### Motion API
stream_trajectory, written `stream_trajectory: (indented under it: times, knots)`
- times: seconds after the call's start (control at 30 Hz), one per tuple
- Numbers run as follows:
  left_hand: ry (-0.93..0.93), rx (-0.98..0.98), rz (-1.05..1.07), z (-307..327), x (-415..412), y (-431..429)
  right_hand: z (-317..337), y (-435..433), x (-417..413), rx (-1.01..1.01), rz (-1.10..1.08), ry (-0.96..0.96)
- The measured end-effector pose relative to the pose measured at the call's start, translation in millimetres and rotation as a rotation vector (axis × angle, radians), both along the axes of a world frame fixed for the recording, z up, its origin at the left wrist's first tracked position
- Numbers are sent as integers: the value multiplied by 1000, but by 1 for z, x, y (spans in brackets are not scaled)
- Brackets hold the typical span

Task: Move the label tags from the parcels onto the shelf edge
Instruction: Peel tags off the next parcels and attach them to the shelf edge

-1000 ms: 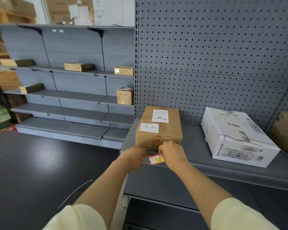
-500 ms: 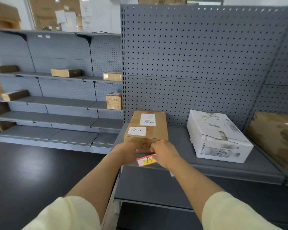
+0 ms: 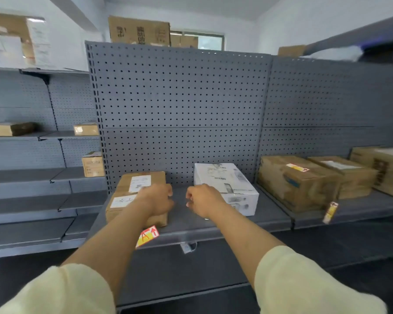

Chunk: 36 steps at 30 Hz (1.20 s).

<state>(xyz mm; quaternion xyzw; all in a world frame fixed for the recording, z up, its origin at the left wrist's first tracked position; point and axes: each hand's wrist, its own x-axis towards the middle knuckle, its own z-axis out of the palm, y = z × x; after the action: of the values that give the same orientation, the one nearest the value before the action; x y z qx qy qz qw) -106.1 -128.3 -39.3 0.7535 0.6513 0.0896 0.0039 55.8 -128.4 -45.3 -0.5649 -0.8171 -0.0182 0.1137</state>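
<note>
Both arms reach fwd over the grey shelf [image 3: 213, 225], cream sleeves at the bottom of the view. L hand [image 3: 158, 200] is loosely curled, fingers bent in, lying against the top right side of the brown parcel [image 3: 132, 196]; looks like it touches the box, but whether it actually grips it can't be told. Nothing else seen in that hand. R hand [image 3: 203, 199] is a loose fist w/ fingers tucked under, held above bare shelf between the brown parcel and the white box [image 3: 227, 186], close to the white box's front left corner; contact w/ it can't be told. No item visible in the R hand.

Red/yellow label tag [image 3: 146, 239] sits on the shelf's front edge, just below the brown parcel's front right corner, tilted, hanging partly over the lip. Neither hand touches it. A small clear strip [image 3: 187, 245] hangs off the same edge, a bit to the right.

Next bay right: 2nd tag [image 3: 330, 211] on that shelf's front edge, tilted, below a large brown carton [image 3: 290, 182] that has a red/yellow sticker [image 3: 297, 167] on top. More cartons beyond it.
</note>
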Motion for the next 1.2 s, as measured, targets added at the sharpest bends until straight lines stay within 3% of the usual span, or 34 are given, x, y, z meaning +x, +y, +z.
stream_trajectory:
  times: [0.63, 1.2]
  knots:
    - [19, 5, -255, 13, 286, 15, 20, -28, 274, -1, -206, -124]
    - [103, -44, -375, 23, 427, 52, 20, 1, 405, -78, -354, -98]
